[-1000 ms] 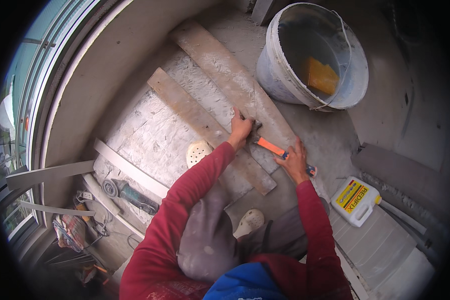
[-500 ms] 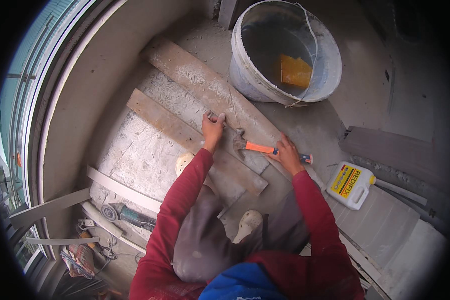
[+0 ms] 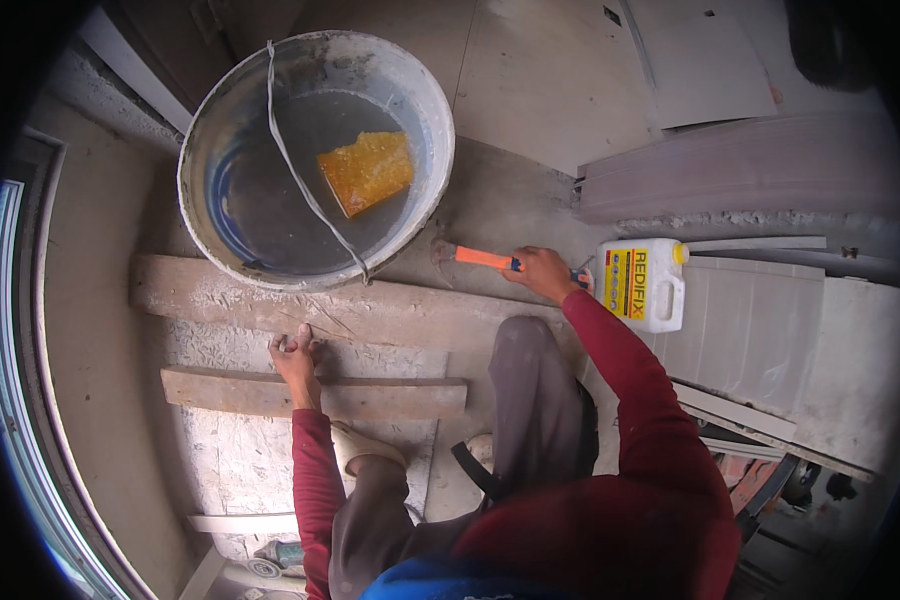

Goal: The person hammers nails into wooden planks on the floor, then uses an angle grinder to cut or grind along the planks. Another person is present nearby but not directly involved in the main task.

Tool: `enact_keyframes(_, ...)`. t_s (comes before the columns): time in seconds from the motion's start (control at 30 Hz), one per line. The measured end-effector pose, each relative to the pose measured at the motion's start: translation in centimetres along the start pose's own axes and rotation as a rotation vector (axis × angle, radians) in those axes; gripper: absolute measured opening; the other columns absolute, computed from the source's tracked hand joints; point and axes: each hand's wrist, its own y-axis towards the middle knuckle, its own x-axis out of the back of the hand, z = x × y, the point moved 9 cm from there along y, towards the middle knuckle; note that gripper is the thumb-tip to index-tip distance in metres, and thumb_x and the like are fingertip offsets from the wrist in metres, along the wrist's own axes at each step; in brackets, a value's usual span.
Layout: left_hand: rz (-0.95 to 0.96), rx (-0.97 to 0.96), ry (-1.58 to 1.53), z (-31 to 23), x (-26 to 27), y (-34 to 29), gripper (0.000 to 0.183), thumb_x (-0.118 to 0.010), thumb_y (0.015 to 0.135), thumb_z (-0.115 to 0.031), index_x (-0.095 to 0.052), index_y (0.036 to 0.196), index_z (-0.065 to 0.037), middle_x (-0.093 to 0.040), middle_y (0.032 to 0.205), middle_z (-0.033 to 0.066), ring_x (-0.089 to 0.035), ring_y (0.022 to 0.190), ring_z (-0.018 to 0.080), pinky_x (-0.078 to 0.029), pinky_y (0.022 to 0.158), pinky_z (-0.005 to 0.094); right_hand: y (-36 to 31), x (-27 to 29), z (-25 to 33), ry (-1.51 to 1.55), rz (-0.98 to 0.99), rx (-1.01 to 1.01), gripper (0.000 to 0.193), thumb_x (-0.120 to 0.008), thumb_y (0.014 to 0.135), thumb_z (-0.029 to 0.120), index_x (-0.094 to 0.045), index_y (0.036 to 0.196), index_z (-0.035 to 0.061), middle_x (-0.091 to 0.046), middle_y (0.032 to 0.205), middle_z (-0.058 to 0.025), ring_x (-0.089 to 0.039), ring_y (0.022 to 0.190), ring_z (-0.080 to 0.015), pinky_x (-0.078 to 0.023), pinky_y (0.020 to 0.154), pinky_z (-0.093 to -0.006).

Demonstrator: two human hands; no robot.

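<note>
My right hand (image 3: 542,274) grips a claw hammer (image 3: 485,258) by its orange and blue handle; the hammer's head is smeared by motion, beside the bucket's lower right. At the near edge of a long, dusty wooden plank (image 3: 400,308), my left hand (image 3: 297,366) has its fingers curled, thumb and fingertips close together. Whatever they pinch, if anything, is too small to make out. A shorter wooden board (image 3: 400,398) lies nearer me, partly under my left wrist.
A large white bucket (image 3: 440,150) of murky water stands past the plank, a yellow sponge (image 3: 368,172) in it. Right of my right hand is a white jug (image 3: 665,312) with a yellow cap. Stacked grey panels (image 3: 745,310) lie beyond it. A grinder (image 3: 278,556) rests at lower left.
The view has turned, so bucket and planks sit further left. The hammer has moved away from my left hand, off the plank toward the right. My left hand remains by the plank's edge.
</note>
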Motion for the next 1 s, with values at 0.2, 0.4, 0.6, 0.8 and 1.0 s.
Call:
enact_keyframes(0.2,0.019,0.09,-0.002,-0.2,1.0,-0.2,0.063,-0.083,0.091,-0.023,-0.043,0.138,-0.009,-0.061,0.107,0.0059,-0.066,0.081,0.0168,-0.049,0.066,0.0341,-0.1,-5.5,-3.2,0.176,0.022,-0.169,0.05,-0.072,0.093,0.053,-0.069,0.1,0.0043,-0.07,0.094,-0.0122,-0.072,0.084,-0.0326,-0.057,0.075,-0.046)
enact_keyframes(0.4,0.088,0.16,0.064,-1.1,0.1,-0.9,0.036,-0.077,0.096,-0.024,-0.055,0.123,-0.012,-0.063,0.094,0.0002,-0.064,0.078,0.0141,-0.047,0.066,0.0322,-4.0,-3.5,-7.5,0.322,-0.473,-0.297,0.034,-0.071,0.096,0.038,-0.071,0.101,0.0048,-0.07,0.096,-0.0138,-0.072,0.087,-0.0362,-0.057,0.076,-0.0462)
enact_keyframes(0.6,0.076,0.163,0.086,-1.7,0.1,-1.4,0.032,-0.076,0.098,-0.03,-0.058,0.119,-0.013,-0.063,0.092,-0.0012,-0.063,0.078,0.0118,-0.046,0.064,0.0287,-12.1,-7.7,-21.9,0.34,-0.498,-1.021,0.025,-0.069,0.095,0.024,-0.071,0.1,-0.0002,-0.073,0.08,-0.0228,-0.072,0.077,-0.0437,-0.056,0.074,-0.0523)
enact_keyframes(0.8,0.062,0.179,0.073,-1.0,0.6,-0.8,0.042,-0.077,0.097,-0.027,-0.055,0.13,-0.013,-0.065,0.102,0.0009,-0.063,0.082,0.0134,-0.049,0.069,0.0311,-13.2,-12.0,-25.0,0.465,-0.401,-1.172,0.029,-0.072,0.094,0.026,-0.072,0.1,-0.0025,-0.073,0.08,-0.0214,-0.072,0.075,-0.0403,-0.056,0.07,-0.0462)
enact_keyframes(1.0,0.073,0.138,0.031,-0.8,1.0,-0.6,0.069,-0.075,0.098,-0.023,-0.034,0.151,-0.008,-0.065,0.117,0.0107,-0.066,0.09,0.0207,-0.053,0.077,0.037,-14.2,-10.3,-21.0,1.562,-0.499,-1.076,0.029,-0.072,0.099,0.03,-0.073,0.109,0.0023,-0.07,0.091,-0.0039,-0.065,0.074,-0.0148,-0.054,0.065,-0.03)
